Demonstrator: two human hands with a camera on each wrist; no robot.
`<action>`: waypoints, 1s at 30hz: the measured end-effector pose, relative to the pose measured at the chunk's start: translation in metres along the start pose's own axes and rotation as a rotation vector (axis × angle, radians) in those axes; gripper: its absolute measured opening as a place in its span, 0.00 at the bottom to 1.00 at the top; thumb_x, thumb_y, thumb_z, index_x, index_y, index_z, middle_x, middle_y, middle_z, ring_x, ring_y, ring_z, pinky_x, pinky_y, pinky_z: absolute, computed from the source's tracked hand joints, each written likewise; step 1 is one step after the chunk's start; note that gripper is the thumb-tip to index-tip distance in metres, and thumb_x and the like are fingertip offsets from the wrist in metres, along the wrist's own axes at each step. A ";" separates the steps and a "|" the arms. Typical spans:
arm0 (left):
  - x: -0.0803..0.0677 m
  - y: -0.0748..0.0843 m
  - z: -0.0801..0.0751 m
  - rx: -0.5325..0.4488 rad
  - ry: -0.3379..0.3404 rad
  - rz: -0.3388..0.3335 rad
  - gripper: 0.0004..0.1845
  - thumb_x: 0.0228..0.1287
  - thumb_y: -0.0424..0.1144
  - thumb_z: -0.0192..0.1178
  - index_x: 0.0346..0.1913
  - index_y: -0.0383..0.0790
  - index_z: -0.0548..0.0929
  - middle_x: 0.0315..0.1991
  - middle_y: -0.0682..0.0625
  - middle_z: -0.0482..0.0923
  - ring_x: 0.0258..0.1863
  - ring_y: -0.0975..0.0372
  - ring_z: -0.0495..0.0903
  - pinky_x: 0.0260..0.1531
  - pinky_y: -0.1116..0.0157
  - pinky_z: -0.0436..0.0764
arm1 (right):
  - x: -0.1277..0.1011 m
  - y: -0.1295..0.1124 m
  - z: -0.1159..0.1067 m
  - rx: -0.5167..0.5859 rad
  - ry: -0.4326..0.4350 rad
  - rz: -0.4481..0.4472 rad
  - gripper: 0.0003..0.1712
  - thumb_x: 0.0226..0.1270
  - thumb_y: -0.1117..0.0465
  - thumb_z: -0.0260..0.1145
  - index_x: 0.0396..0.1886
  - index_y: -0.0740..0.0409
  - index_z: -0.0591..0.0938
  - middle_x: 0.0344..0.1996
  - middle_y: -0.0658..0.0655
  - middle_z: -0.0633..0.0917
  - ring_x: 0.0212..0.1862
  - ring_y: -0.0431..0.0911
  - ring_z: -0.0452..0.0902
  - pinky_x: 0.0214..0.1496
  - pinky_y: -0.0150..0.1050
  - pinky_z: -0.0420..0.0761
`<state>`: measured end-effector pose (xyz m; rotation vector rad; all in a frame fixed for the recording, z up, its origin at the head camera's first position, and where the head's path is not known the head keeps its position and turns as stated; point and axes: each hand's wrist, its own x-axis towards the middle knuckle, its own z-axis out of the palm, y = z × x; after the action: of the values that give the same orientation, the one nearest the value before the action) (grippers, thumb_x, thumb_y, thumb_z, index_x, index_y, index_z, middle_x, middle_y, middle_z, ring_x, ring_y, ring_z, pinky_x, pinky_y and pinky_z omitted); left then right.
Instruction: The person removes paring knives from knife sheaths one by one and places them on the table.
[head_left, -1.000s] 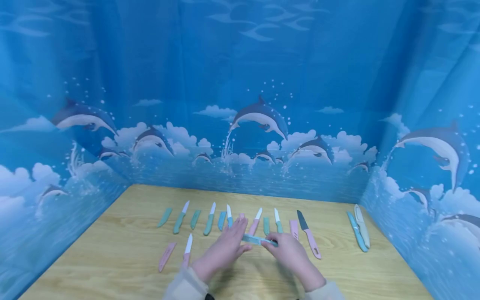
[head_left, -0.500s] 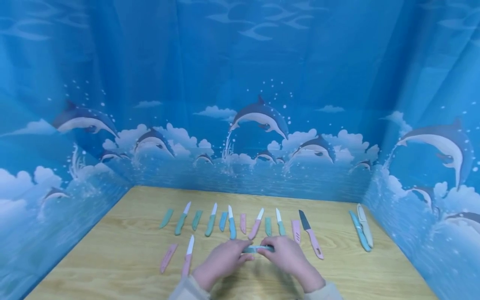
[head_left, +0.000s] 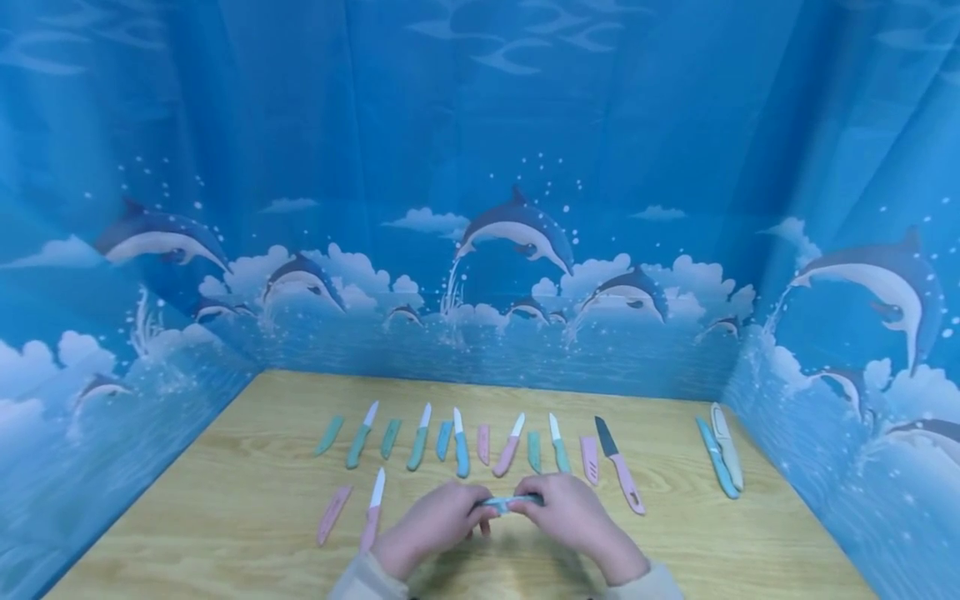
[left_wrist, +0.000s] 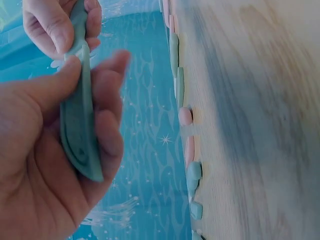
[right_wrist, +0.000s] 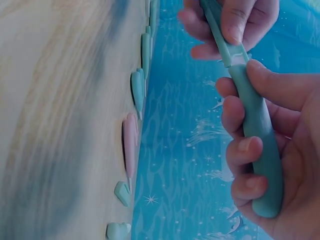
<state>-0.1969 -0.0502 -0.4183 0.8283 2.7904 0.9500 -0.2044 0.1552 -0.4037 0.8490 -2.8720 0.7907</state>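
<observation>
Just above the table's front middle, my left hand [head_left: 438, 521] holds a teal-green knife sheath [left_wrist: 80, 125] between thumb and fingers. My right hand [head_left: 573, 512] wraps its fingers round the green handle [right_wrist: 260, 135] of a paring knife, the thumb lying along it. Most of the blade is hidden inside the sheath; a short pale stretch shows between the sheath's mouth and the handle in the right wrist view. Sheath and handle lie nearly in one line.
Behind the hands, a row of knives and sheaths includes a blue-handled knife [head_left: 461, 446] and a dark-bladed pink knife [head_left: 621, 467]. A pink knife [head_left: 372, 508] and pink sheath [head_left: 333, 515] lie left. Two sheathed knives, blue [head_left: 717, 458] and cream [head_left: 727, 446], lie right on the wooden table [head_left: 757, 550].
Both hands have drawn closer together and lower, so less of the blade shows between them. My left fingers, stretched out a second ago, have curled round the sheath.
</observation>
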 end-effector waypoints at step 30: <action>-0.001 0.000 -0.009 -0.100 -0.084 0.028 0.11 0.74 0.44 0.51 0.37 0.45 0.82 0.22 0.59 0.73 0.20 0.73 0.67 0.28 0.73 0.74 | -0.001 0.000 -0.012 0.086 -0.082 0.024 0.16 0.67 0.43 0.62 0.38 0.47 0.88 0.29 0.46 0.87 0.22 0.32 0.68 0.25 0.31 0.70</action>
<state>-0.1980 -0.0556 -0.4117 0.8734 2.6438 1.0244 -0.2048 0.1618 -0.3938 0.8781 -2.9435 0.9083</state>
